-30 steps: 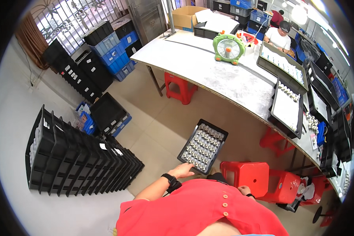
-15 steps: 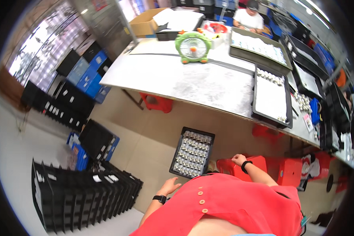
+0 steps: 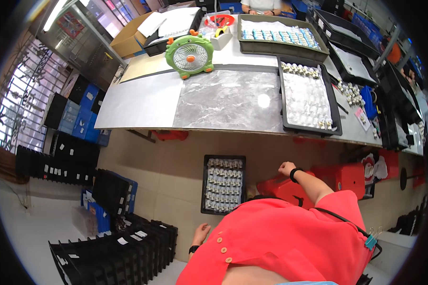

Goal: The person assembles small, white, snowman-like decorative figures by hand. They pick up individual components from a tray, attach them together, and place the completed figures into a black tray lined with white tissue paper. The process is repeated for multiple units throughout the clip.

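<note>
My left hand (image 3: pixel 202 232) hangs low beside my red top, its fingers loosely bent and holding nothing I can see. A dark band circles that wrist. On the right, my right hand (image 3: pixel 286 168) is out in front of my body with its fingers curled in and nothing visible in them. It hangs in front of a red plastic stool (image 3: pixel 290 189); whether they touch I cannot tell. Between and beyond my hands, a black tray (image 3: pixel 202 184) on the floor holds rows of small silvery and clear parts (image 3: pixel 224 185). Neither hand touches it.
Ahead stands a long table (image 3: pixel 223 102) with a green fan (image 3: pixel 190 58), a black tray (image 3: pixel 337 124) of lined parts and a larger olive tray (image 3: pixel 252 47). Stacked black crates (image 3: pixel 128 256) rise at the lower left. A person (image 3: pixel 261 5) sits across the table.
My view has shifted, bringing the table nearer. My left hand has drawn in toward my body, its fingers less spread. My right arm stays extended, the hand still curled.
</note>
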Tool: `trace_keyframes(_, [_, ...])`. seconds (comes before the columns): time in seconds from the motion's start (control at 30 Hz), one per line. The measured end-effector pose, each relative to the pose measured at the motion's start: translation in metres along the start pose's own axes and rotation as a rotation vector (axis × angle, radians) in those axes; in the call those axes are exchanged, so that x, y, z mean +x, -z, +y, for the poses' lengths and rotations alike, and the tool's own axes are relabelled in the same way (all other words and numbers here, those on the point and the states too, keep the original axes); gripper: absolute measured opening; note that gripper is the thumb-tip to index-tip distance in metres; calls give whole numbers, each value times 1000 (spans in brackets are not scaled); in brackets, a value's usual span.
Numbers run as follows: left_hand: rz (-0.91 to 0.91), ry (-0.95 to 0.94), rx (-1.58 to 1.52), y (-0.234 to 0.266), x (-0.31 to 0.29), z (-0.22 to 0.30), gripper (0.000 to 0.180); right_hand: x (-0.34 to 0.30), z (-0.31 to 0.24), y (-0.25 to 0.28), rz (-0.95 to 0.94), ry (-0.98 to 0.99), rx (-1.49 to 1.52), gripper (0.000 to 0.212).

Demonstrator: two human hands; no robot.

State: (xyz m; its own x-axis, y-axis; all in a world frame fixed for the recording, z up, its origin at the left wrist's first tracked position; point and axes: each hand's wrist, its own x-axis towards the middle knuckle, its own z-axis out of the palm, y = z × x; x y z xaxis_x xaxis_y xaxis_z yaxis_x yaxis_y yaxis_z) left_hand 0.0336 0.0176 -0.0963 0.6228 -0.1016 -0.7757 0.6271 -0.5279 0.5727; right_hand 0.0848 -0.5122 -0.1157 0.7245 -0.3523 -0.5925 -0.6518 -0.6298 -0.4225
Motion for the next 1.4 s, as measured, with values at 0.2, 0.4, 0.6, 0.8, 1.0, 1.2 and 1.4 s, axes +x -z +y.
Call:
trace_keyframes(0.2, [42, 166, -276, 12, -8, -62, 44, -27, 18, -6, -25, 24, -49, 29])
trace_keyframes(0.4, [96, 314, -380, 15, -11, -111, 42, -55, 56, -15, 76, -52, 27, 29])
trace_keyframes(0.6, [86, 331, -386, 6, 5, -100, 39, -70, 121, 22, 202, -314, 290, 22])
trace_keyframes(0.8, [64, 276, -369, 0, 28, -62, 37, -65, 164, 116, 435, -424, 690, 18])
trace_keyframes(1.0, [109, 268, -391, -8, 44, -2, 34, -6, 217, 244, 649, -300, 846, 18])
trace_keyframes(1.2, [139, 177, -348, -36, 108, 130, 32, -14, 289, 462, 1440, -106, 966, 31])
trace_keyframes(1.4, [173, -116, -302, -115, 168, 318, 23, -40, 355, 620, 1717, -314, 1228, 46])
